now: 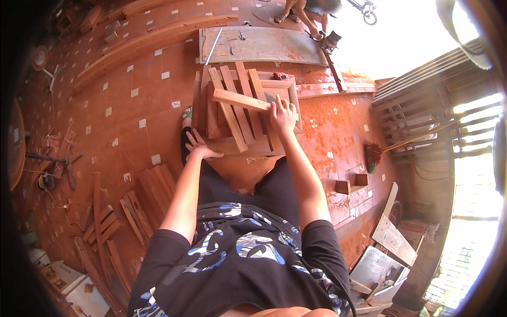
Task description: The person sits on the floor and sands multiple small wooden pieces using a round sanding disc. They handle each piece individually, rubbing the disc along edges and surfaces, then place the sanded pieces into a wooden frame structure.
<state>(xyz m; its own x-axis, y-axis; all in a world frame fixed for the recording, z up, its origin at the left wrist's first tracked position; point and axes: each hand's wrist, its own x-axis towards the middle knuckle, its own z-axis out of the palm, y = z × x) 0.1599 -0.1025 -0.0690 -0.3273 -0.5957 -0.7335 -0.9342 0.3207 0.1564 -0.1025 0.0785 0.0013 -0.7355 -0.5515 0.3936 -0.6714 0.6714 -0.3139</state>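
In front of me is a framed wooden panel [289, 100] with several wooden slats [228, 108] lying side by side across it. One lighter wooden slat [240, 100] lies crosswise over the others. My right hand [284, 114] is closed around its right end. My left hand [197, 147] has its fingers spread, at the near left corner of the wood beside my knee; it holds nothing. A small red and black tool [280, 76], perhaps a tape measure, rests on the panel's far edge.
Beyond the panel lies a grey board [264, 46] with a metal rod [214, 46] at its left. Another person's hand [316, 35] is on a power tool [330, 42]. Loose planks [153, 187] lie at left; two wooden blocks [343, 186] and a broom [374, 152] at right.
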